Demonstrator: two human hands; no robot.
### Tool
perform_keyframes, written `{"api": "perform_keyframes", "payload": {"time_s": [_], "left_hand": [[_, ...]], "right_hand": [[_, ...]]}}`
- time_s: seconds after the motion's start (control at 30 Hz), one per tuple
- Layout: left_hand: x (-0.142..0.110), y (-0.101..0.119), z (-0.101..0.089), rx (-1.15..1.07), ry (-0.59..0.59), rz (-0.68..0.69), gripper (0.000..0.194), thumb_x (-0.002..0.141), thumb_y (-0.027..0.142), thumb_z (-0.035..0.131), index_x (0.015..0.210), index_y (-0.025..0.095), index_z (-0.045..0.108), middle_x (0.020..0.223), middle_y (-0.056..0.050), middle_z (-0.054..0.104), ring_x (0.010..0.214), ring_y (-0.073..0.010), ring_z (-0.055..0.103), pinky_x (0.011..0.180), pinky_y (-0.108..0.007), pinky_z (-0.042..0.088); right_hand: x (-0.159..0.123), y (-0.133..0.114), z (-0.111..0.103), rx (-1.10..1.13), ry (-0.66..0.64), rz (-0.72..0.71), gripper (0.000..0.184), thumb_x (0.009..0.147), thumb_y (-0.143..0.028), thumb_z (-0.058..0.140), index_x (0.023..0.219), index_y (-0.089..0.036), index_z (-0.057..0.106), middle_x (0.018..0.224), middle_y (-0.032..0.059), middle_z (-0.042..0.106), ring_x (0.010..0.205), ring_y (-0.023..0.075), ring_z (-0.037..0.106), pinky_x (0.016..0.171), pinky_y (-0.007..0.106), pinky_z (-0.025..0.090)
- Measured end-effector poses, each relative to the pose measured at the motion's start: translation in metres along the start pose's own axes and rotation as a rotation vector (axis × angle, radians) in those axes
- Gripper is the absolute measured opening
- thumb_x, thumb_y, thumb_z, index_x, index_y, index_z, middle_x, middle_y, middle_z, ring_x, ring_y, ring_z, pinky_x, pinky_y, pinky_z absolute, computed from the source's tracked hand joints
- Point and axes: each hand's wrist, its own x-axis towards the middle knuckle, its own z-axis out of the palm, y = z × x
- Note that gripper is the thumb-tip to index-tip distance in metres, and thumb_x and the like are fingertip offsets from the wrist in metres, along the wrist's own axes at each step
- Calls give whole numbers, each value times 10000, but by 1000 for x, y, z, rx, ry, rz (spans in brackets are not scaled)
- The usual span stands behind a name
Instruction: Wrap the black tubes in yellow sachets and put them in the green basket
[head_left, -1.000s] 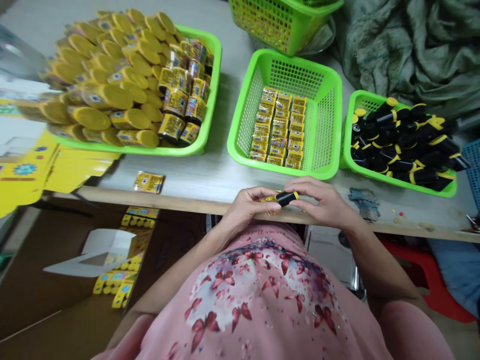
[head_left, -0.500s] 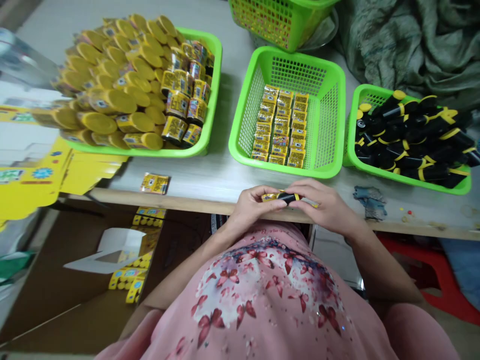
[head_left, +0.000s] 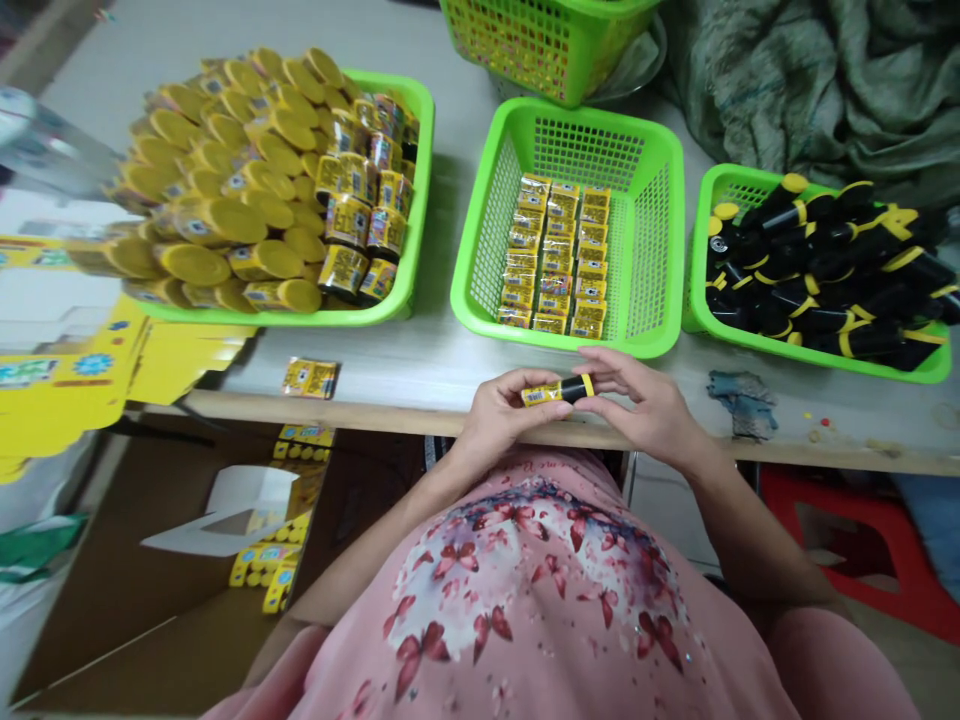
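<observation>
Over the table's front edge, my left hand (head_left: pixel 506 405) is closed around a small black bottle (head_left: pixel 576 388) with a yellow end and a yellow printed sleeve (head_left: pixel 541 394) on its left part. The bottle lies nearly level, its yellow end pointing right. My right hand (head_left: pixel 641 400) is at that end, fingers spread and thumb just below it; whether they touch the bottle I cannot tell. Just beyond my hands, a green basket (head_left: pixel 469 270) holds flat bundles of yellow printed sleeves (head_left: pixel 556 255) in three columns. One more sleeve bundle (head_left: pixel 310 378) lies on the table to the left.
To the left, a green basket (head_left: pixel 421 200) is heaped with sleeved yellow-ended bottles (head_left: pixel 247 190). Black bottles (head_left: pixel 817 270) fill the basket at right. A blue-grey rag (head_left: pixel 742 402) lies near the edge. Below left stands a cardboard box (head_left: pixel 97 580) with yellow packs.
My right hand's fingers have spread and drawn back from the bottle, baring its yellow end. The printed sleeve now shows around the bottle's left part. The view has shifted slightly.
</observation>
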Motion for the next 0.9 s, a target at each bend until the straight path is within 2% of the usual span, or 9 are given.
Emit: {"api": "perform_keyframes", "payload": {"time_s": [0.1, 0.2, 0.27, 0.4, 0.53, 0.63, 0.8, 0.83, 0.9], "left_hand": [[2, 2, 2, -179, -92, -136, 406, 557, 312, 937, 894, 157, 773, 719, -20, 771, 618, -170, 715, 700, -299, 583], [3, 3, 5, -261, -132, -143, 360, 535, 268, 946, 836, 151, 786, 721, -17, 774, 616, -139, 708, 676, -242, 577], [4, 2, 6, -271, -163, -138, 341, 536, 265, 949, 816, 152, 791, 710, -11, 770, 614, -125, 703, 667, -218, 575], [3, 4, 3, -285, -263, -209, 349, 589, 325, 934, 855, 148, 793, 728, -28, 774, 602, -144, 717, 671, -254, 603], [-1, 6, -3, -293, -317, -260, 362, 639, 369, 907, 899, 145, 792, 818, -58, 790, 627, -167, 735, 686, -289, 613], [-5, 1, -4, -225, -267, -197, 347, 658, 342, 897, 936, 164, 790, 829, -41, 789, 653, -160, 730, 740, -303, 602], [-4, -11, 3, -8, 1, 118, 372, 599, 286, 921, 924, 185, 770, 920, -22, 780, 841, -169, 700, 829, -297, 556], [-3, -12, 4, 2, 28, 135, 374, 605, 287, 916, 929, 183, 763, 933, -24, 775, 853, -170, 691, 827, -297, 552], [-1, -12, 6, -23, 41, 123, 362, 639, 290, 895, 952, 184, 747, 939, -21, 763, 849, -163, 679, 819, -294, 550]], "right_hand": [[-6, 1, 12, 14, 119, -39, 515, 915, -297, 690, 1407, -268, 540, 1266, 92, 699, 1085, 214, 715, 972, 387, 607], [-14, 1, 23, -96, 100, -146, 464, 962, -255, 615, 1421, -253, 550, 1347, 116, 663, 1246, 238, 636, 1080, 418, 534], [-18, 0, 26, -100, 82, -155, 453, 994, -230, 549, 1446, -256, 528, 1379, 115, 645, 1291, 229, 606, 1096, 421, 518], [-20, 0, 25, -18, 91, -57, 412, 1005, -217, 528, 1408, -296, 563, 1326, 69, 686, 1221, 190, 652, 1043, 387, 551], [-16, -2, 24, 12, 143, -54, 303, 989, -221, 564, 1266, -281, 671, 1195, 46, 746, 1112, 177, 698, 973, 350, 577], [-14, -2, 28, -99, 193, -83, 260, 984, -235, 574, 1218, -245, 688, 1112, 56, 767, 1028, 186, 719, 909, 341, 590], [-15, 0, 36, -459, 286, -58, 275, 1018, -308, 505, 1208, -194, 668, 893, 71, 771, 771, 198, 714, 760, 340, 590], [-16, -1, 37, -508, 290, -53, 306, 1016, -321, 505, 1255, -184, 637, 889, 78, 763, 765, 206, 706, 756, 349, 589], [-18, -5, 42, -586, 296, -66, 452, 976, -364, 575, 1379, -163, 532, 1019, 123, 738, 898, 249, 696, 828, 400, 589]]}}
